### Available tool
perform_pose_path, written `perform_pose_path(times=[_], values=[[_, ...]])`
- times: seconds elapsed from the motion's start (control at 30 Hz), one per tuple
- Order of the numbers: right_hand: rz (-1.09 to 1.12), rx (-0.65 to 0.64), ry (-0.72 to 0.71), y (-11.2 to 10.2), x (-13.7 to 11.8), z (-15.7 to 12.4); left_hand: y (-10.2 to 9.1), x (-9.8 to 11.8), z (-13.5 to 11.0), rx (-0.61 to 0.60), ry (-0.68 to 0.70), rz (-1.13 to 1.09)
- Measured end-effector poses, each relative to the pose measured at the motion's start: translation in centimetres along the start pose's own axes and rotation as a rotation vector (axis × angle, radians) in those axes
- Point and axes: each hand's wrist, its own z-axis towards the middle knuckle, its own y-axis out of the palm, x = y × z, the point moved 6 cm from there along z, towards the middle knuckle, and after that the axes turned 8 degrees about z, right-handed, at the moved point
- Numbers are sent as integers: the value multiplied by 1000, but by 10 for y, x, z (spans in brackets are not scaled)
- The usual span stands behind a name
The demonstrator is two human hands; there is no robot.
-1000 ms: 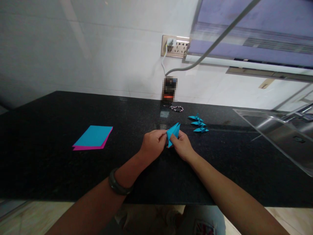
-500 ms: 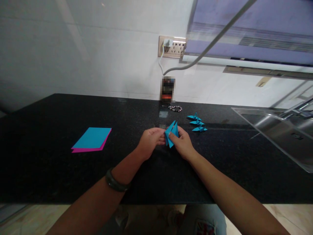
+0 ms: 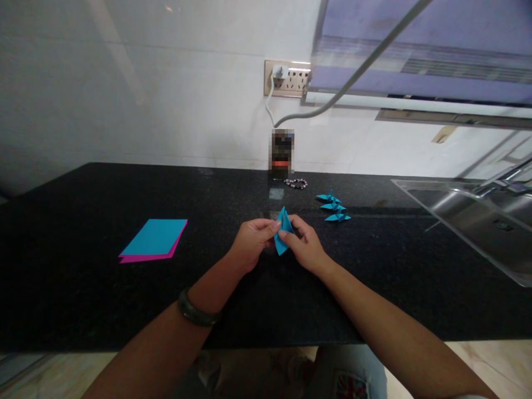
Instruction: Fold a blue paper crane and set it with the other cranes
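Note:
A half-folded blue paper figure (image 3: 283, 237) is held just above the black counter (image 3: 83, 299). My left hand (image 3: 250, 245) pinches its left side with thumb and fingers. My right hand (image 3: 305, 247) pinches its right side. Both hands are closed on the paper. A dark band sits on my left wrist. Three finished blue paper figures (image 3: 333, 206) lie on the counter just beyond my right hand. A stack of flat sheets (image 3: 153, 240), blue over pink, lies to the left.
A bead bracelet (image 3: 295, 183) and a small blurred object (image 3: 281, 151) stand at the back by the wall. A steel sink (image 3: 482, 221) is set into the counter at the right. A wall socket (image 3: 286, 78) with a white cable is above.
The blue paper figure has been folded narrower between my hands, its upper points drawn together. Both hands stay in the same place over the counter.

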Motion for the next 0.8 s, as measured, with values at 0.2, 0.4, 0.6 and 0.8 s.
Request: perform_pose_path(times=[0.2,0.4,0.6,0.8], values=[[1,48,-28,-4,6,1,-8,4,2,107,58,-38],[-86,120,-110,-12,-3,2,-13,11,3,159,195,442],[-412,-76,-273,-8,-19,3,-3,17,0,24,397,957],[-232,102,-40,-16,2,7,-9,16,2,75,241,548]])
